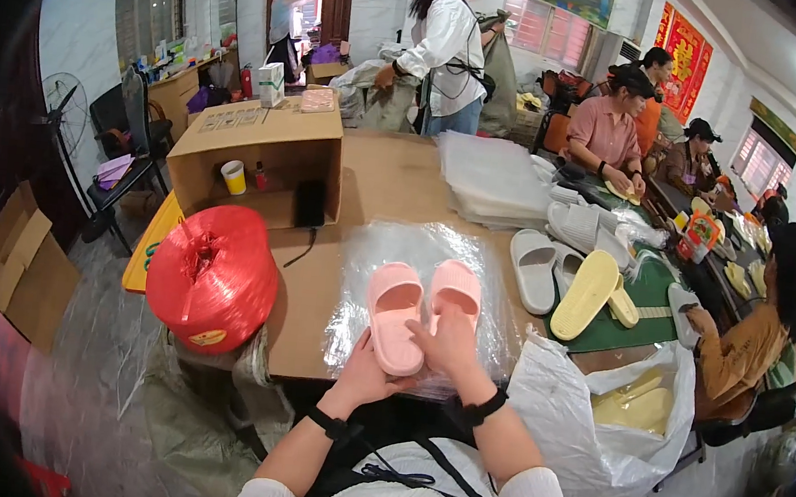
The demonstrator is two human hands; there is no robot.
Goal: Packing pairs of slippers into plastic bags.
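Over a stack of clear plastic bags (351,292) at the table's near edge, I hold a pair of pink slide slippers side by side, toes pointing away from me. My left hand (371,376) is closed around the heel end of the left slipper (395,317), its fingers partly hidden under the sole. On the right slipper (458,278), my right hand (449,342) covers the heel and footbed. Its fingers grip there, and its thumb reaches toward the left slipper's edge.
A roll of red plastic twine (213,279) and an open cardboard box (262,164) stand left. More plastic bags (495,181) lie at the back. Grey slippers (535,271) and yellow slippers (588,294) are right, above a white sack (550,412). Several co-workers surround neighbouring tables.
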